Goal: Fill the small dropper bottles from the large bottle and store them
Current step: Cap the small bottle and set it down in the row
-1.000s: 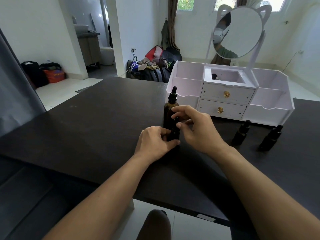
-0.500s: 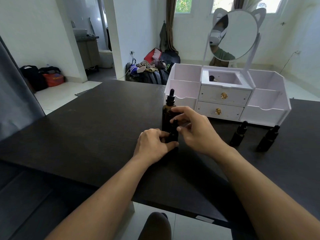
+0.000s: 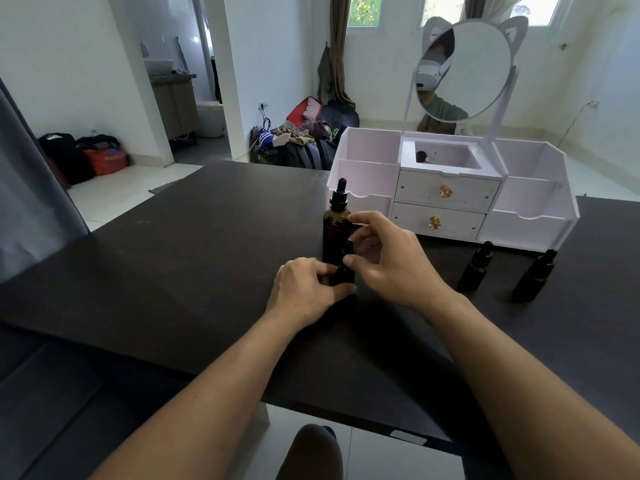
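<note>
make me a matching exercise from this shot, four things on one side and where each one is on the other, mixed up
Things:
1. large bottle
2. small bottle
3. mirror
4. two spare small bottles

Places:
A. on top of the white organizer
B. standing on the table in front of the organizer's right side
C. between the left hand and the right hand
D. just behind the hands, by the organizer's left end

Pairs: 1-D, 2-C, 3-A, 4-B

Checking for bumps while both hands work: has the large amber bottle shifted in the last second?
No. The large bottle stands upright with its dropper tip against the white organizer's left front corner, as before; only the camera shifted.
</note>
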